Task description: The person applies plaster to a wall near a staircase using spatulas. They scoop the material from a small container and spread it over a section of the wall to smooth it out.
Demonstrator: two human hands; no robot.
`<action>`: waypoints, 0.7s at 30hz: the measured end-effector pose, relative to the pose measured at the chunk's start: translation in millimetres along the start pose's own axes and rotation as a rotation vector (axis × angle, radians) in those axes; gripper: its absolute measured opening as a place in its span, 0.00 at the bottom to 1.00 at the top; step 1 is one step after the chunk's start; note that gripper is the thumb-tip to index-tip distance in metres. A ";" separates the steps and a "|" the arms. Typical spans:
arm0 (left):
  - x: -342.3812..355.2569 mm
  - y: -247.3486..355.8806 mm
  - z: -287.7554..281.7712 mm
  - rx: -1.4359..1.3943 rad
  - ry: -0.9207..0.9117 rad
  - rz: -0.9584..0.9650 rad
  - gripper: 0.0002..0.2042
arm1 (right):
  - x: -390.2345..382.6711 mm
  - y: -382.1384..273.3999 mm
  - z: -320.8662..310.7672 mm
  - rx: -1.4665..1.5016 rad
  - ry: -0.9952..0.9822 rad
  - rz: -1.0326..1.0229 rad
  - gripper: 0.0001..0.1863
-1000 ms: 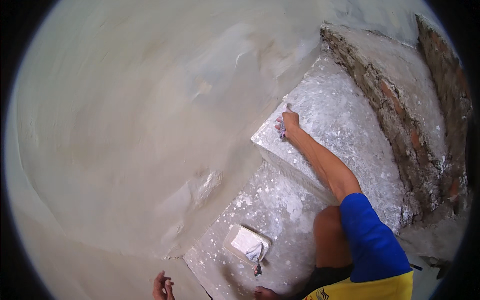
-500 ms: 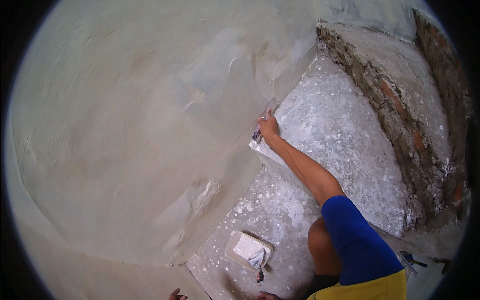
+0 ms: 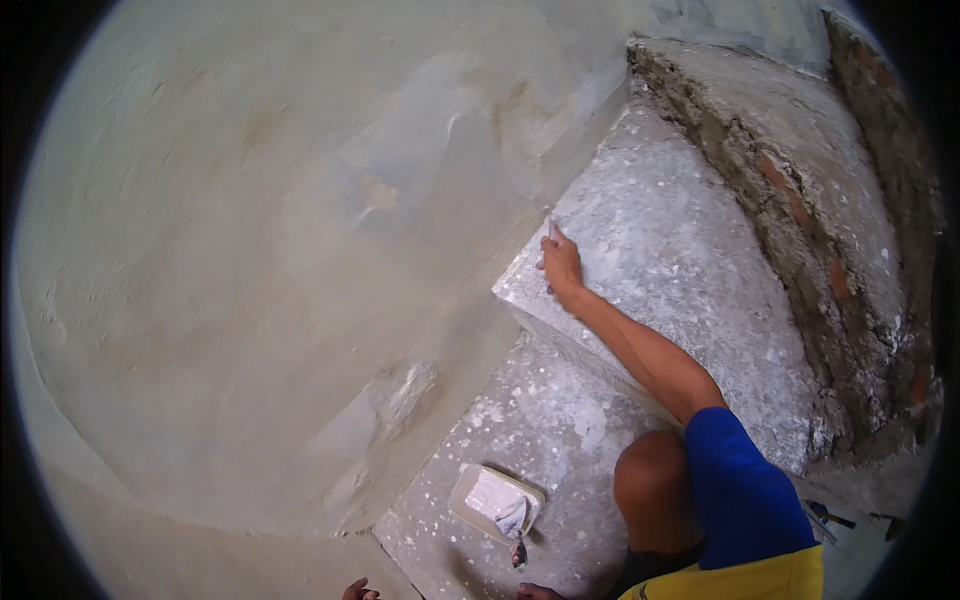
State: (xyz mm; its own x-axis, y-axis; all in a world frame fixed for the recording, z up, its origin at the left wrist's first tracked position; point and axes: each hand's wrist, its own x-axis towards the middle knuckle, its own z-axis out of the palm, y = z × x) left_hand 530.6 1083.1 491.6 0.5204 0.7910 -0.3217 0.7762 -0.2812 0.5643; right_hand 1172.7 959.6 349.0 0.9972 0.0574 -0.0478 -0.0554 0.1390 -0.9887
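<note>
My right hand (image 3: 561, 263) grips a small putty knife (image 3: 551, 228), largely hidden by the fingers, on the upper step (image 3: 680, 230) near where it meets the plastered wall (image 3: 280, 250). My left hand (image 3: 360, 591) shows only some fingers at the lower edge, apart and with nothing visible in them. A pale plastic tray (image 3: 463, 485) of white paste rests on the lower step (image 3: 560, 400), with a second knife (image 3: 518, 550) lying in it, its handle over the rim.
Rough steps with exposed brick (image 3: 780, 185) climb along the right and top right. My bent knee (image 3: 645, 475) and bare toes are on the lower step beside the tray. A few tools (image 3: 830, 520) with dark handles lie at the lower right, beyond my body.
My right hand moved left with the knife to the wall seam half a second ago, then drew back slightly rightward onto the step. My left hand has dropped mostly out of view.
</note>
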 end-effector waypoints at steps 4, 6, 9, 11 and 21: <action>-5.2 -1.2 -2.2 0.006 0.009 -0.005 0.21 | 33.2 4.1 -20.4 -0.113 -0.005 0.087 0.29; -6.4 -2.5 -1.3 -0.009 0.022 -0.032 0.21 | 56.7 17.3 -28.2 -0.073 -0.034 0.091 0.29; -8.3 -6.6 -3.7 -0.024 0.002 -0.019 0.21 | 63.0 27.2 -29.4 -0.012 -0.100 0.111 0.29; -9.4 -12.7 -3.2 -0.043 0.019 -0.042 0.21 | 55.0 26.7 -29.0 0.030 -0.185 0.124 0.29; -7.1 -10.4 -3.0 -0.017 0.000 -0.037 0.20 | -0.1 6.3 -32.7 0.141 -0.323 0.177 0.30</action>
State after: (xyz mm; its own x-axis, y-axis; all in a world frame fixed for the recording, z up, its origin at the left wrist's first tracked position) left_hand 517.8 1082.1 490.3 0.4914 0.8005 -0.3430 0.7889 -0.2422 0.5648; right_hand 1173.9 928.2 338.2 0.9057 0.3978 -0.1469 -0.2542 0.2323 -0.9388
